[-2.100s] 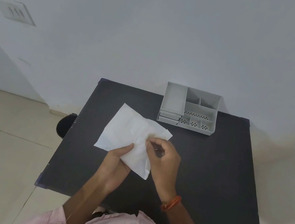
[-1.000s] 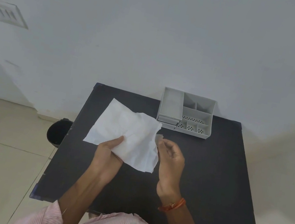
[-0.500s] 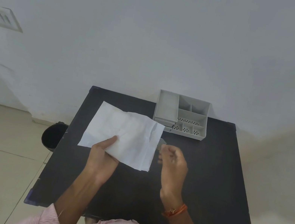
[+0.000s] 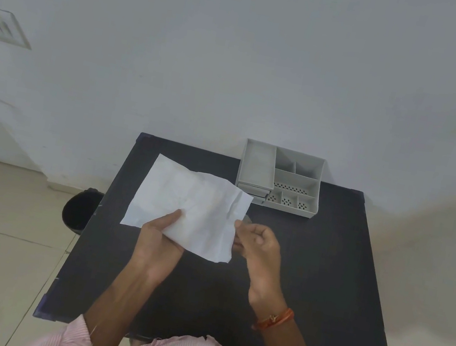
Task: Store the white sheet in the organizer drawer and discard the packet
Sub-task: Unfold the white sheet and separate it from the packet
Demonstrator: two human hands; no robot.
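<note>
No lettering, label, brand, number or sign can be read anywhere in view. The crumpled white sheet shows only creases, and the grey organizer at the back of the black counter carries no visible marking.

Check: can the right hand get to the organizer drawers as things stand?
Probably yes: bare table lies between the right hand and the organizer. But it pinches a small clear packet, and the drawers look shut.

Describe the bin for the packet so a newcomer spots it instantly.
Find the black table against the white wall. Beside its left edge, on the tiled floor, stands a small round black bin. It is the only dark object off the table.
</note>
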